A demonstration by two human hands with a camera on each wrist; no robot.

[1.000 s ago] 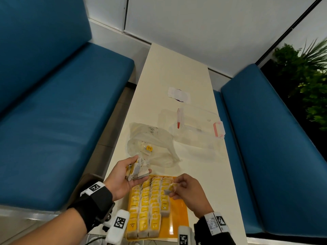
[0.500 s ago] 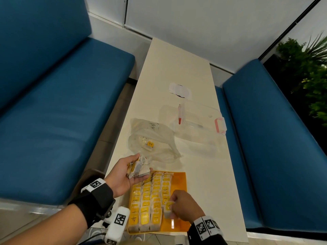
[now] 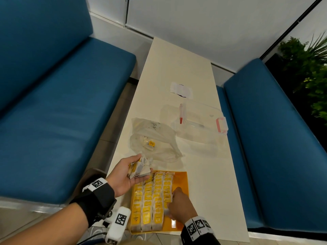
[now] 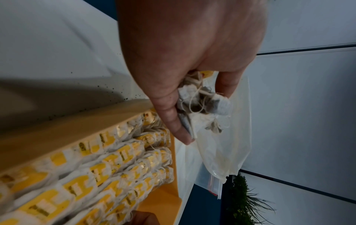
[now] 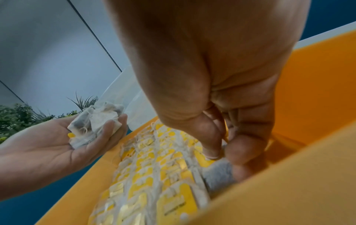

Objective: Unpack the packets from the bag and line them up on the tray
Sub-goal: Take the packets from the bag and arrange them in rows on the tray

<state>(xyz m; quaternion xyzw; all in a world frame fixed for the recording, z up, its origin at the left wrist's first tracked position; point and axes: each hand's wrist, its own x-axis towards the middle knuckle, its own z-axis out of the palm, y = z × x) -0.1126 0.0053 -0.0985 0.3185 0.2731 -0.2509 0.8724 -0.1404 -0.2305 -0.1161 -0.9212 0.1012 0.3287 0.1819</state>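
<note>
Hands: left (image 3: 126, 175) cradles packets (image 3: 138, 169); right (image 3: 180, 204) pinches one on tray (image 3: 182, 179); labels unreadable.

Black wristbands (image 3: 99, 197), white square-coded markers (image 3: 97, 183)

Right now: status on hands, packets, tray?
Left hand holds spare packets. Right hand pinches one packet, setting it into the tray. Bag holds a few more. Nothing blocking.

Packet print (image 5: 174, 207) blurred, unreadable
</note>
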